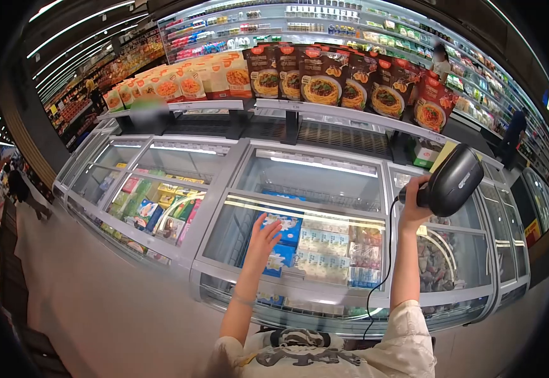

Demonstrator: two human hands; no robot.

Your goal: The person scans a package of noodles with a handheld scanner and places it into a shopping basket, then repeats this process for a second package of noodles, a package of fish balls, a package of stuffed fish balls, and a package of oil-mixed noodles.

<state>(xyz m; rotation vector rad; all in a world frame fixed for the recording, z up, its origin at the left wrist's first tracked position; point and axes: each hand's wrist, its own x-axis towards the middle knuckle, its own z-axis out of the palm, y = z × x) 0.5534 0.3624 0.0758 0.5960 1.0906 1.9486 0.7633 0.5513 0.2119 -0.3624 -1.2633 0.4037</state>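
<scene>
My right hand [417, 200] is wrapped round the handle of a black corded handheld device [456, 181] with a bulky, rounded head, raised over the right part of the freezer. A thin black cable [389, 259] runs from it down toward my body. My left hand [263, 238] is empty, fingers apart, above the glass lid of the middle freezer section [249, 222]. Under that glass lie blue boxes [279, 259], pale printed cartons [323, 247] and reddish packs [367, 242].
Noodle pouches [321, 77] and orange food bags [168, 85] line the shelf above the freezer. A left section holds yellow and green packs [151, 205]. Refrigerated shelves [268, 28] stand behind. People are at the far left [19, 186] and far right [514, 132]. Grey floor [79, 271] lies left.
</scene>
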